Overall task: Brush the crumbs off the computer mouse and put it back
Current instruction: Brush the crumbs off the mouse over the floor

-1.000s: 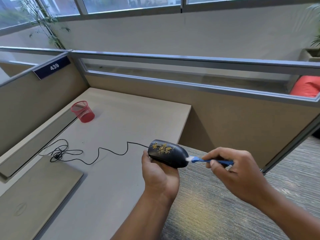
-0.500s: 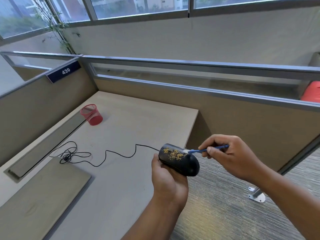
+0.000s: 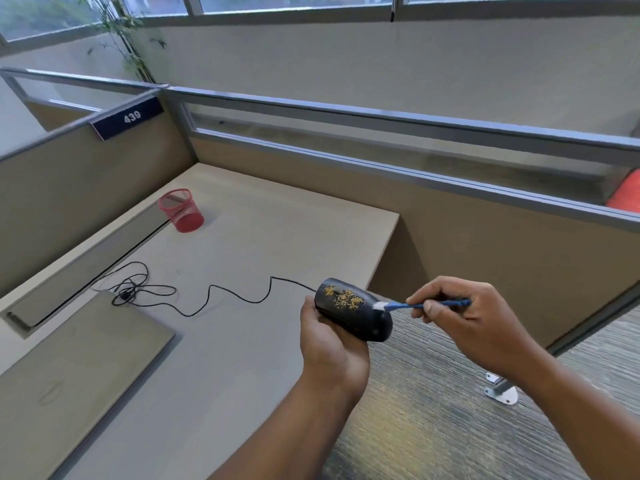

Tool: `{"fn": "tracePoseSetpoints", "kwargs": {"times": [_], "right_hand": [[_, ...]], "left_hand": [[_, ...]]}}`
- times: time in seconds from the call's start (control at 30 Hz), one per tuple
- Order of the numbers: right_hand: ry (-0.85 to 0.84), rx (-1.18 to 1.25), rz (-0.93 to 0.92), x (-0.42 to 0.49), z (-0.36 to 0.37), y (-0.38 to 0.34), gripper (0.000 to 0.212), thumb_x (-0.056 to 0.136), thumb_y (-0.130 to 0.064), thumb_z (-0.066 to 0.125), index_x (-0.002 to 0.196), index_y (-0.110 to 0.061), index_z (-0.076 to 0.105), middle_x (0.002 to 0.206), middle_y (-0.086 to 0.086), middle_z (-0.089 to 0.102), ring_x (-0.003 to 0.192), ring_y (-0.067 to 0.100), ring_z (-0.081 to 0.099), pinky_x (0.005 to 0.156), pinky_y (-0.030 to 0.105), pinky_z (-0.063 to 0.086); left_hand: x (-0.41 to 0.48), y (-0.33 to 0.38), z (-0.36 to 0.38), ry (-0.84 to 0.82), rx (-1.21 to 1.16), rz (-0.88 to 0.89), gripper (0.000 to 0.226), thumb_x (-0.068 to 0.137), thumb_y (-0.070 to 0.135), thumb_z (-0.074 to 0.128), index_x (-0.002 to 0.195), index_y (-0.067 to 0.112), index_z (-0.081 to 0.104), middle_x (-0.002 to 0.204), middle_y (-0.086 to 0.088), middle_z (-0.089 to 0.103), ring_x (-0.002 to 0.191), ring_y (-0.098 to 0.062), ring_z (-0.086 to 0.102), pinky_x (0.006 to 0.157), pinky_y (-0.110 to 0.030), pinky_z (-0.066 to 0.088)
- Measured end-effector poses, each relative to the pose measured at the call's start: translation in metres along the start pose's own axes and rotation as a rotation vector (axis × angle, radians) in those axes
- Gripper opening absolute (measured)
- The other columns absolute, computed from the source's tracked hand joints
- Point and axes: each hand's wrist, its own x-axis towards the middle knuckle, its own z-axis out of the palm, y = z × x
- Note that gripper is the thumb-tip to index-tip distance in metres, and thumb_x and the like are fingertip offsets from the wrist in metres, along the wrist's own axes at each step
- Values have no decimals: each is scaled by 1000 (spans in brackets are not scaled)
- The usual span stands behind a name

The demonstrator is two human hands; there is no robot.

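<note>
Cubicle setting: tan partition walls with grey metal rails, windows above, a plant (image 3: pixel 121 36) in the far left corner. Navy plate (image 3: pixel 129 116) on the left partition read "439" in white. Something orange-red (image 3: pixel 625 195) showed behind the right partition, too cropped to identify.

Beige bench (image 3: pixel 277 237) was mostly bare. Red mesh cup (image 3: pixel 180 210) stood upright near the back left, beside a long grey cable-tray cover (image 3: pixel 86 261). Closed grey laptop (image 3: pixel 76 355) lay flat at near left; faint oval logo on its lid, unreadable. Striped grey carpet (image 3: pixel 433 410) on the floor to the right, with a metal foot bracket (image 3: pixel 500 393).

Left hand (image 3: pixel 332 344) had its grip closed around the black mouse (image 3: pixel 353 311), held up off the bench just past its front right corner, top face up. Yellow crumbs (image 3: pixel 343 298) were scattered across the top. Black cable (image 3: pixel 221 296) ran from the mouse back across the bench to a loose tangle near the laptop's far corner.

Right hand (image 3: pixel 464 320) had its grip pinched on a blue-handled brush (image 3: pixel 426 304), white bristle tip touching the mouse's rear upper edge, just right of the crumbs.
</note>
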Motion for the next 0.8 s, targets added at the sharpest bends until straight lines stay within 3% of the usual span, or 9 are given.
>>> {"fn": "tracePoseSetpoints", "kwargs": {"times": [0.07,0.13,0.27,0.33,0.4,0.5,0.63,0.8], "right_hand": [[22,-18,-10,-5,-7,5,35,88,-2,61,85,-34,76,79,-6,77,71,42,66,63,57,55],[37,-9,-42,-4,-8,3,32,87,-5,62,86,-33,76,83,-7,77,71,30,70,67,51,58],[-7,-4,-170,9,13,-19,26,87,-7,64,89,-28,77,82,-8,77,74,11,72,63,24,58],[-38,-69,-245,15,28,-31,20,84,-11,62,91,-21,78,84,-8,76,77,12,71,67,30,59],[-75,-185,-304,19,39,-38,19,82,-15,61,92,-19,78,85,-4,75,77,15,70,68,39,57],[-108,-330,-358,16,38,-37,19,79,-19,60,88,-19,77,79,-4,73,72,18,66,65,41,54],[-64,-446,-363,-6,13,-24,18,76,-24,59,80,-24,76,72,-13,69,65,8,63,58,37,54],[67,-342,-297,-9,0,-17,17,76,-14,64,81,-23,78,76,-15,72,66,7,69,59,32,57]], "left_hand": [[2,0,-2,8,-2,10,56,102,49,24,124,9,57,129,-22,59,125,-33,51,115,-47,31],[4,0,-3,6,2,17,55,102,49,23,124,11,56,127,-21,60,123,-33,53,114,-46,32],[6,-5,-4,-27,37,30,61,102,51,21,124,7,56,121,-24,64,116,-33,58,107,-45,40],[8,-7,-4,-62,60,24,61,101,51,20,117,7,59,107,-21,70,100,-29,67,88,-41,52],[9,-7,-4,-92,50,10,59,101,49,22,113,7,61,93,-16,74,88,-24,71,74,-34,55],[9,-7,0,-84,31,13,61,102,48,22,120,2,58,99,-19,69,98,-29,66,87,-37,51],[13,-3,3,-37,6,51,58,102,48,23,127,7,56,118,-19,61,109,-29,56,104,-43,40],[18,-1,0,-14,1,61,54,102,48,23,118,12,59,123,-17,61,112,-27,56,111,-45,34]]}}
